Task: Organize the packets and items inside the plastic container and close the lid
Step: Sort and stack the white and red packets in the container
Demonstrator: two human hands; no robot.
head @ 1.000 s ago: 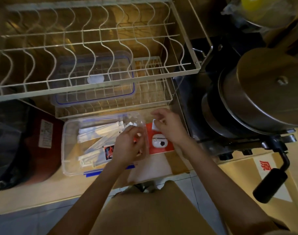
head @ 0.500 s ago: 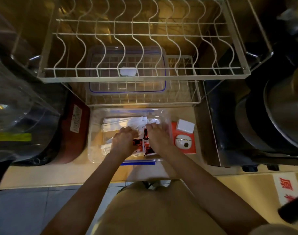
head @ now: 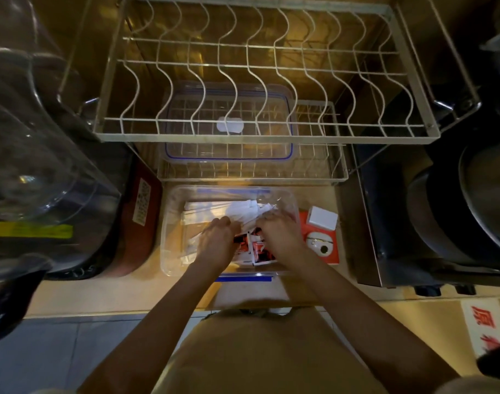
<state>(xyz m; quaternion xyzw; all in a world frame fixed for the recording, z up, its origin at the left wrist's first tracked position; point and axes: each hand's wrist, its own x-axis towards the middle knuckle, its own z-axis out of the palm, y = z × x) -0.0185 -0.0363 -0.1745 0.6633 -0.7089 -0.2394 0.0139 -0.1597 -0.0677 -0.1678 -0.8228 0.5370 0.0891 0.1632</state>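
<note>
A clear plastic container [head: 169, 223] with blue clips sits open on the counter edge. Inside lie long white packets [head: 206, 209] at the back and red-and-black sauce packets [head: 258, 251] at the front. Both hands are inside it. My left hand [head: 217, 243] is curled over the packets at the middle. My right hand [head: 280, 237] presses on the red packets beside it. What the fingers grip is hidden. The clear lid [head: 229, 123] with a blue seal rests on the lower wire rack behind the container.
A white wire dish rack [head: 243, 52] hangs above the lid. A red card with a small white box [head: 321, 218] lies right of the container. A stove with a large metal pot [head: 485, 194] stands at the right, a glass jar [head: 29, 166] and a dark red appliance at the left.
The view swung left and settled. My right hand moved from beside the red card into the container, joining my left hand over the red packets.
</note>
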